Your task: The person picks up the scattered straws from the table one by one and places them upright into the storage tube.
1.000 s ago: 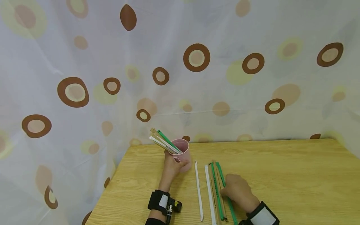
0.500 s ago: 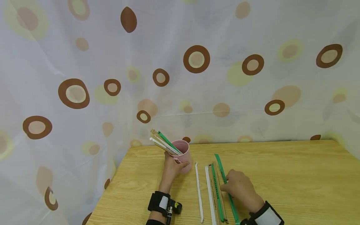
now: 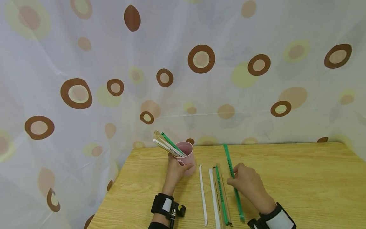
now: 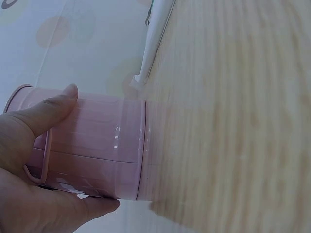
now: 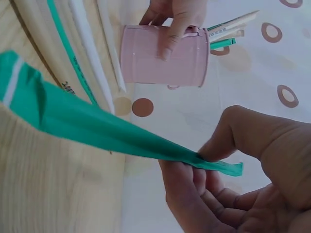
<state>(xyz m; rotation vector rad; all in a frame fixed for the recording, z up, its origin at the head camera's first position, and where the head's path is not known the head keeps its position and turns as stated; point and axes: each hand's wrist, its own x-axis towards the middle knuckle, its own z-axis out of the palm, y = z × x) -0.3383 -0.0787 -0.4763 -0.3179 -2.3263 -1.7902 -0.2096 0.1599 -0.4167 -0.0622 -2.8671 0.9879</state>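
My left hand [image 3: 175, 168] grips a pink mug [image 4: 97, 141] around its side near the handle, thumb along the wall. Several wrapped straws [image 3: 168, 146], green, white and brown, lean out of the mug toward the left. Between the thumb and fingers of my right hand [image 3: 248, 184] is a green-wrapped straw [image 5: 107, 128], pinched partway along its length. In the head view this straw stands apart, to the right of the row of straws on the table. That row holds a green straw [image 3: 221, 194], brown ones beside it and a white straw [image 3: 214, 197].
A single white straw [image 3: 203, 195] lies apart between the mug and the row. The wooden table [image 3: 308, 184] runs back to a patterned curtain [image 3: 223, 79] behind it. Both wrists wear black straps [image 3: 162, 204] with small devices.
My right hand has lifted the green straw from the right end of the row and moved it forward and slightly right. The left hand and mug have stayed put.
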